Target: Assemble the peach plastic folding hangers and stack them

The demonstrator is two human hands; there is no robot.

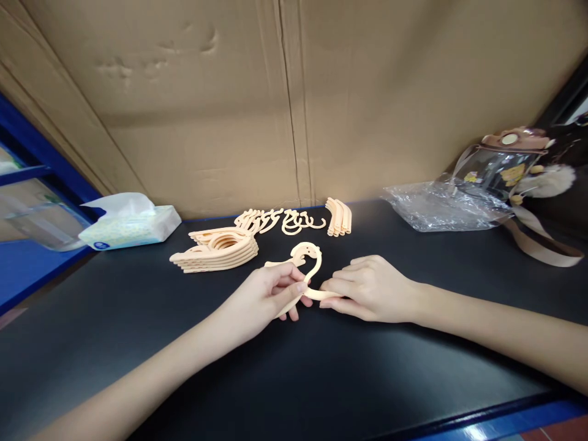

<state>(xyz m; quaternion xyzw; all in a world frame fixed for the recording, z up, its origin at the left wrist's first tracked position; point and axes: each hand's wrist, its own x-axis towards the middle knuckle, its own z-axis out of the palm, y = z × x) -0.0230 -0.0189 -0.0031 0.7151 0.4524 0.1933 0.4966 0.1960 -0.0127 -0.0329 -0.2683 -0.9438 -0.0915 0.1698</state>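
Note:
Both hands are on a cream plastic clothes hanger (316, 260) over the middle of the dark table. My left hand (271, 291) pinches it where the hook meets the arms, with the thumb on top. The fingers of my right hand (367, 288) are closed round the end of the arm that points right. The hook curves up and away from me. Behind my left hand lies another cream piece (275, 263), partly hidden. A neat stack of curved hanger pieces (220, 254) rests left of the hands.
Loose cream hooks (294, 223) and several short curved arms (339, 217) lie along the back. At the left stands a tissue pack (133, 223). Clear plastic wrap (450, 208) and a strapped clear bottle (500, 165) are at the right. Cardboard (206, 104) walls the back.

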